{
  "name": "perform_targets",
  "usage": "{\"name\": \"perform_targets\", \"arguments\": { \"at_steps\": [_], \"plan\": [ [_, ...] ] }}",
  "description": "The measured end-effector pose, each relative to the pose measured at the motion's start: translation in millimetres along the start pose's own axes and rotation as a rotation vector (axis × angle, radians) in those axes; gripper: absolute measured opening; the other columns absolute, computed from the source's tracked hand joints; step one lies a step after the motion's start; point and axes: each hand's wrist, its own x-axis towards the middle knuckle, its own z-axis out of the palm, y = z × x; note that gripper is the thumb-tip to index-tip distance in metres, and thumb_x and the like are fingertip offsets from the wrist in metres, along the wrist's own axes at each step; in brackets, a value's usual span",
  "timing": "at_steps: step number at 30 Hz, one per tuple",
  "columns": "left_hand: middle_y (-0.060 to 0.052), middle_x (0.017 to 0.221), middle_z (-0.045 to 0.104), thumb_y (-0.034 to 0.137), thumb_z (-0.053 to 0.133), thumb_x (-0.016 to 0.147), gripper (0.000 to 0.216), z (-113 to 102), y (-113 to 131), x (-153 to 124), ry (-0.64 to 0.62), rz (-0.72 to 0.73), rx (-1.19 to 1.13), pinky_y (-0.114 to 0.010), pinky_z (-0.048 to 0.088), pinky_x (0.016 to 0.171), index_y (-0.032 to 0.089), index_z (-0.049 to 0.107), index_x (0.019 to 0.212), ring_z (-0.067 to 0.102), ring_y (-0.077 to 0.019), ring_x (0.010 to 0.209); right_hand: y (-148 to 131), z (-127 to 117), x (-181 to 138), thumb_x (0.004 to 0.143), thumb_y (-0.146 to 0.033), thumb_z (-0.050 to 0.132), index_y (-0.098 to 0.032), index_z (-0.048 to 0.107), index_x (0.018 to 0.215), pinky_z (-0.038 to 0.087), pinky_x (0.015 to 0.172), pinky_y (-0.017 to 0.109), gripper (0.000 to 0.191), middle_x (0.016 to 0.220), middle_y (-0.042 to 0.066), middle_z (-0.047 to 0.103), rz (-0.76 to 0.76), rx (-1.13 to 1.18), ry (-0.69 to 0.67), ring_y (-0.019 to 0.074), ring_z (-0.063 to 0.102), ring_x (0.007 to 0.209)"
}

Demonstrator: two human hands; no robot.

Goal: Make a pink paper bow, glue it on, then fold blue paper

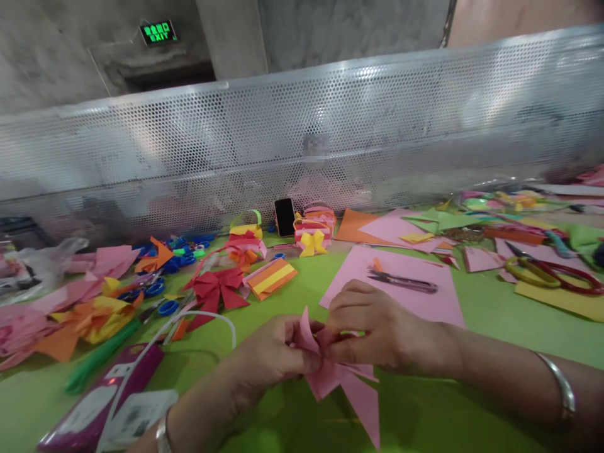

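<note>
Between my two hands is a pink paper bow (330,379), with pointed tails hanging down below it. My left hand (278,352) pinches its left side between thumb and fingers. My right hand (377,324) is closed on its middle from above, and the fingertips hide part of the folds. Just beyond my right hand, a small pair of thread snips (406,282) lies on a pink paper sheet (352,267). A finished-looking red paper bow (218,288) rests to the left of my hands, near a folded orange and yellow paper piece (272,279).
Small paper baskets (314,236) and a phone (284,217) stand at the back, before a perforated metal panel (264,145). Scissors (552,270) lie at right. A purple power strip (101,402) with a white cable is at front left, beside scattered paper scraps (89,321).
</note>
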Motion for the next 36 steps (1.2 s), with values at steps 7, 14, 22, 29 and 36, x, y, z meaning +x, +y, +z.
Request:
{"name": "perform_targets", "arguments": {
  "at_steps": [7, 14, 22, 29, 36],
  "plan": [
    [0.0, 0.071, 0.063, 0.013, 0.077, 0.051, 0.032, 6, 3, 0, 0.02, 0.017, -0.023, -0.023, 0.04, 0.063, 0.014, 0.068, 0.081, 0.055, -0.0127, 0.066, -6, -3, 5, 0.093, -0.016, 0.041, -0.016, 0.06, 0.066, 0.034, 0.064, 0.03, 0.033, 0.068, 0.0, 0.06, -0.116, -0.172, -0.096, 0.0123, 0.049, 0.07],
    [0.001, 0.063, 0.061, 0.007, 0.075, 0.051, 0.018, 6, 1, 1, 0.042, 0.017, -0.161, -0.022, 0.042, 0.063, 0.013, 0.065, 0.064, 0.055, -0.0107, 0.061, -7, -5, 6, 0.095, -0.017, 0.038, -0.017, 0.06, 0.072, 0.036, 0.068, 0.031, 0.032, 0.074, 0.001, 0.064, -0.109, -0.135, -0.163, 0.0135, 0.052, 0.079],
    [-0.002, 0.07, 0.068, 0.004, 0.073, 0.044, 0.033, 3, 1, 2, 0.235, 0.097, -0.114, -0.024, 0.041, 0.063, 0.013, 0.068, 0.076, 0.059, -0.0141, 0.066, -3, -2, 3, 0.086, -0.011, 0.047, -0.02, 0.067, 0.084, 0.046, 0.07, 0.03, 0.022, 0.085, 0.004, 0.07, 0.266, 0.255, 0.239, 0.0148, 0.059, 0.08],
    [-0.003, 0.065, 0.068, 0.007, 0.07, 0.047, 0.023, 7, 5, 2, 0.339, 0.18, -0.145, -0.026, 0.044, 0.061, 0.012, 0.069, 0.069, 0.06, -0.0153, 0.062, 10, 9, -6, 0.071, -0.032, 0.065, -0.016, 0.053, 0.111, 0.051, 0.064, 0.033, 0.044, 0.092, 0.008, 0.064, 1.099, 0.65, 0.336, 0.0185, 0.061, 0.077],
    [-0.002, 0.068, 0.069, 0.007, 0.072, 0.048, 0.031, 6, 3, 2, 0.332, 0.114, -0.081, -0.024, 0.043, 0.061, 0.013, 0.069, 0.079, 0.061, -0.0146, 0.065, -3, 27, 2, 0.063, -0.009, 0.058, -0.012, 0.034, 0.128, 0.038, 0.048, 0.02, 0.069, 0.063, -0.007, 0.053, 1.182, 1.051, 0.264, 0.0097, 0.052, 0.055]
  ]
}}
